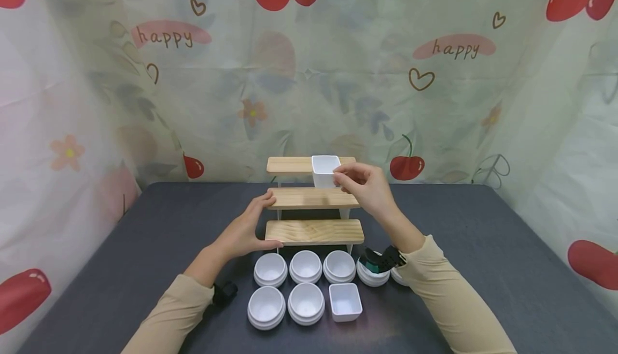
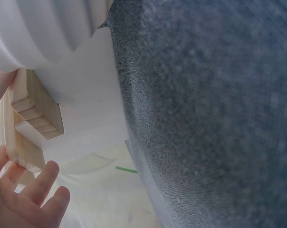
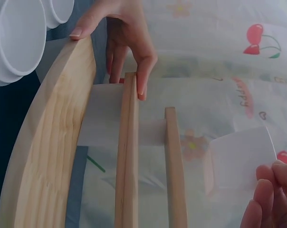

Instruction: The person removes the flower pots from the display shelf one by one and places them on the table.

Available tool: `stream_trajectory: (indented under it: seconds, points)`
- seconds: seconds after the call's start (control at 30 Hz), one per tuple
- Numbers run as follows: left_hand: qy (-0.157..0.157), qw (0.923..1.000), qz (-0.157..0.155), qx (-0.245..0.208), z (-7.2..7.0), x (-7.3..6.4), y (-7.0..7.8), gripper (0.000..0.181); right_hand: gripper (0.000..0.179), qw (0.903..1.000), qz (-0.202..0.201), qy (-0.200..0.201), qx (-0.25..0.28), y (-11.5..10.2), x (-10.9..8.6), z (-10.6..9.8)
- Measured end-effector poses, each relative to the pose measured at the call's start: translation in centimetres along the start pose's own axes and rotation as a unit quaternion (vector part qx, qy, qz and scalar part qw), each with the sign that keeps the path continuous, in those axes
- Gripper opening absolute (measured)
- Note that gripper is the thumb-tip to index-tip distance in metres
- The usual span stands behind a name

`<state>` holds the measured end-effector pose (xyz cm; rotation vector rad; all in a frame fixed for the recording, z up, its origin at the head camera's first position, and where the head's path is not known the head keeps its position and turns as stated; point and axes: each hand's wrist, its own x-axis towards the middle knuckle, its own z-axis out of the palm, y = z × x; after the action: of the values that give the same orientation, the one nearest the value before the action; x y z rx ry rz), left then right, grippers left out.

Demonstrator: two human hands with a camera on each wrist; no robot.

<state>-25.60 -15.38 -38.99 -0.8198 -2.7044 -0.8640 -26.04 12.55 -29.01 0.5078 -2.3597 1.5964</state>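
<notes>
In the head view a three-step wooden display stand stands mid-table. My left hand holds its left end, thumb at the lowest board and forefinger on the middle board; the right wrist view shows this left hand with its other fingers bent behind. My right hand pinches a white square cup by its right side, between thumb and fingertips. The cup overlaps the top board in the head view. In the right wrist view the same cup appears beyond the top board's edge.
Several white round bowls, some stacked, stand in two rows before the stand. A second white square cup ends the front row at right. My right sleeve partly covers the rightmost bowls. A printed curtain hangs behind the dark table.
</notes>
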Motion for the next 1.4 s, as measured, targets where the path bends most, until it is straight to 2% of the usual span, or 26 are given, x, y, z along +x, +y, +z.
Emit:
stream_trajectory:
  seconds: [0.3, 0.77, 1.07, 1.4]
  points:
    - [0.0, 1.0, 0.001, 0.0, 0.0, 0.0, 0.0, 0.096, 0.019, 0.9999, -0.012, -0.007, -0.002, 0.2, -1.0, -0.6]
    - [0.0, 1.0, 0.003, 0.0, -0.1, 0.0, 0.1, 0.096, 0.019, 0.9997, -0.005, -0.016, -0.019, 0.1, -2.7, -1.3]
    - [-0.001, 1.0, 0.002, -0.004, -0.1, 0.0, 0.1, 0.096, 0.018, 0.9995, 0.002, -0.012, -0.028, 0.5, -3.4, -1.8]
    - [-0.003, 1.0, -0.002, -0.003, -0.1, 0.0, 0.1, 0.095, 0.019, 0.9993, 0.005, -0.024, -0.028, 1.0, -4.4, -2.6]
